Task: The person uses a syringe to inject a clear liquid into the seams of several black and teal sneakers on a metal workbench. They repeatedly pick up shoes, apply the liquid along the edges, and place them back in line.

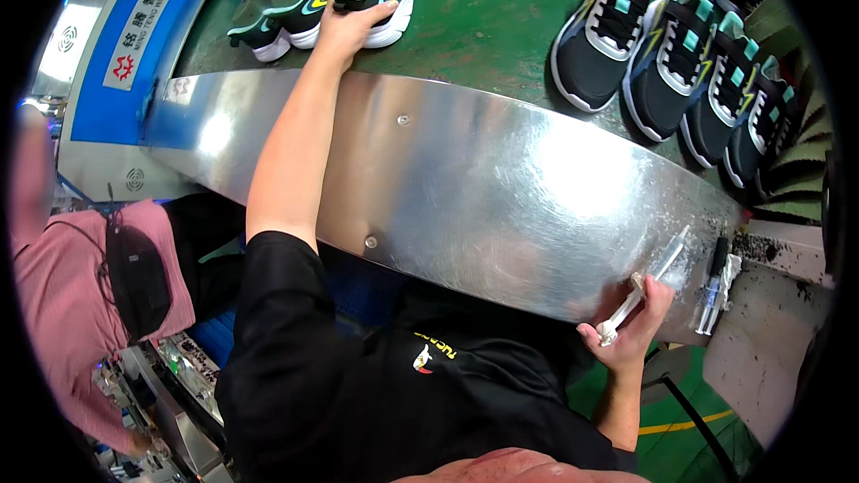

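Note:
My left hand point(343, 34) reaches to the far side and is closed round the heel of a black sneaker point(403, 0) with white sole and yellow trim. That sneaker stands on a green surface point(488, 27), beside other black sneakers point(259, 22) with mint edging. Low on the right, over the metal ledge, my right hand point(640, 322) holds a clear syringe point(668, 258). Its tip points up and away to the right, and its white plunger end lies near my thumb. Whitish smears mark the metal around the tip.
Several black sneakers point(595, 54) with mint laces stand in a row at the far right. A polished metal ledge point(429, 179) runs in front of me. At its right end lie another syringe point(710, 300) and crumpled white material point(731, 277). A person in pink point(76, 286) is at left.

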A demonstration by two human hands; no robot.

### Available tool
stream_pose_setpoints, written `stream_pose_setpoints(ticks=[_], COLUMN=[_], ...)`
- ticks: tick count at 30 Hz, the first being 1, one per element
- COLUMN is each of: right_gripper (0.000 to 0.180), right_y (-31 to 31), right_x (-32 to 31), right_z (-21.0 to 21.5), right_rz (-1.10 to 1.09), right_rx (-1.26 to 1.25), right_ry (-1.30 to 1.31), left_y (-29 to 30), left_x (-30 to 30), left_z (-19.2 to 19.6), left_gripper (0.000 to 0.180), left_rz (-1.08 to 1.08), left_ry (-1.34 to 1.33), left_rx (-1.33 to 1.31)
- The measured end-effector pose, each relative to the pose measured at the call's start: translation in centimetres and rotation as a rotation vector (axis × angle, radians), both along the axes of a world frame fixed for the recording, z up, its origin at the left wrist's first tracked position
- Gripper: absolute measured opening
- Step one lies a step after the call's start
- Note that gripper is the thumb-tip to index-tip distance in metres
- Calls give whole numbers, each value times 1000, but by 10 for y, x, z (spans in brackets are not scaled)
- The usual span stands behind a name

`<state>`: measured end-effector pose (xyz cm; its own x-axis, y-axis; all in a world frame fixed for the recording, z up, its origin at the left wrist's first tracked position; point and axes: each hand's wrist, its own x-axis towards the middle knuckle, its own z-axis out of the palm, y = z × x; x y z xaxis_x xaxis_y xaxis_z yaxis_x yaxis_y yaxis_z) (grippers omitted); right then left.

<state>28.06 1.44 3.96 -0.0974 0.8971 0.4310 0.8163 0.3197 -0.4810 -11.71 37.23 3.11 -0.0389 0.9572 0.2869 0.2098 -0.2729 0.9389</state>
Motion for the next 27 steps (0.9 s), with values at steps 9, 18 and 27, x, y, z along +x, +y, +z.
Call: stream_pose_setpoints(ticks=[9,18,27], right_gripper=[91,93,109], right_y=[4,-14,-76], right_x=[2,9,25], right_z=[3,8,13], right_rz=[-13,8,-34], right_rx=[58,0,-270], right_ry=[-37,122,436], left_y=[-51,-251,-162], left_x=[4,22,38], left_z=[43,44,49], left_gripper=[65,100,57], left_rz=[-45,-301,-253], left_ry=[-48,530,-236], left_rx=[-166,88,-377])
